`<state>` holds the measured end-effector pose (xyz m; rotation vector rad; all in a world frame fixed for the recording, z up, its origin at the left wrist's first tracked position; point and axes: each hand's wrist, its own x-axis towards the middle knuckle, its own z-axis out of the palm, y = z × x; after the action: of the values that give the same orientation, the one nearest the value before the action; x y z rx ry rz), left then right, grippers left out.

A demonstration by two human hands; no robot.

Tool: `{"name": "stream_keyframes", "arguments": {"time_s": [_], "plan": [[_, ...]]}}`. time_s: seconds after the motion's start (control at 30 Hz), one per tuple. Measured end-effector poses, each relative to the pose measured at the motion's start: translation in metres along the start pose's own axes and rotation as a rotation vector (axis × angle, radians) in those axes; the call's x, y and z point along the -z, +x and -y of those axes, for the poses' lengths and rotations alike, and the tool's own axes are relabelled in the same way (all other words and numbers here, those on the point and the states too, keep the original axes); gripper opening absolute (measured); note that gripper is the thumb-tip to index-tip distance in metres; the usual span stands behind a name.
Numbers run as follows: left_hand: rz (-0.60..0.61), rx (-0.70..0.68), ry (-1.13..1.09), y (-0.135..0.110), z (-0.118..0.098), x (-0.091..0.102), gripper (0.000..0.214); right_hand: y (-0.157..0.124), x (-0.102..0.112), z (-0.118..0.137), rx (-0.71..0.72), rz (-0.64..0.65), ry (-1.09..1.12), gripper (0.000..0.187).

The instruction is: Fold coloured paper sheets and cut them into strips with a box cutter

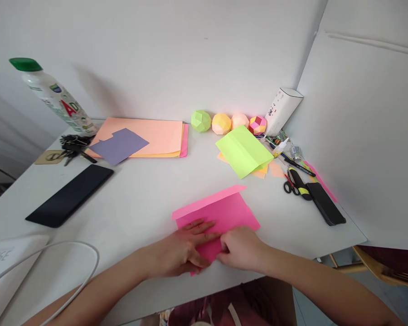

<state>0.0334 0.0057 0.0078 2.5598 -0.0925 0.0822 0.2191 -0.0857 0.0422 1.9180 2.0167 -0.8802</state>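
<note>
A sheet of pink paper (221, 212) lies on the white table in front of me, with a folded strip along its far edge. My left hand (182, 250) rests flat on its near left part, fingers spread and pressing it down. Just to the right, my right hand (242, 246) is closed, its thumb and curled fingers on the near edge of the same sheet. Both hands hide much of that near edge.
Behind the sheet are a lime-green sheet (245, 151) and several paper balls (221, 124). Scissors (291, 184), a cutter (299, 183) and a black phone (325, 203) lie right. Stacked paper (156, 136), a bottle (59, 99), a dark tablet (71, 194) and a white cable (88, 244) are left.
</note>
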Motion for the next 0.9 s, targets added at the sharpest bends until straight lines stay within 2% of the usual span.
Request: {"name": "stream_keyframes", "arguments": {"time_s": [0.17, 0.3, 0.43, 0.57, 0.67, 0.73, 0.83, 0.9], "plan": [[0.012, 0.002, -0.025, 0.001, -0.003, 0.003, 0.018, 0.014, 0.008, 0.02, 0.029, 0.126, 0.008, 0.012], [0.01, 0.002, -0.021, 0.001, -0.004, 0.004, 0.02, 0.018, 0.013, 0.018, -0.006, 0.232, 0.085, 0.019], [0.012, -0.013, -0.011, 0.0, -0.001, 0.001, 0.018, 0.016, 0.017, -0.003, -0.078, 0.269, 0.191, 0.022], [0.035, -0.011, -0.009, -0.001, 0.001, 0.0, 0.016, 0.005, 0.026, -0.051, -0.15, 0.241, 0.284, 0.02], [0.072, -0.001, 0.013, 0.0, 0.001, 0.002, 0.014, -0.009, 0.037, -0.092, -0.222, 0.133, 0.288, 0.016], [0.083, -0.002, 0.023, 0.0, 0.0, 0.002, 0.015, -0.018, 0.04, -0.106, -0.262, -0.021, 0.243, 0.013], [0.053, -0.006, 0.027, 0.0, -0.001, 0.001, 0.018, -0.027, 0.03, -0.098, -0.206, -0.272, 0.192, 0.024], [0.038, -0.005, 0.022, 0.0, -0.002, 0.0, 0.02, -0.027, 0.013, -0.082, -0.064, -0.338, 0.183, 0.025]]}}
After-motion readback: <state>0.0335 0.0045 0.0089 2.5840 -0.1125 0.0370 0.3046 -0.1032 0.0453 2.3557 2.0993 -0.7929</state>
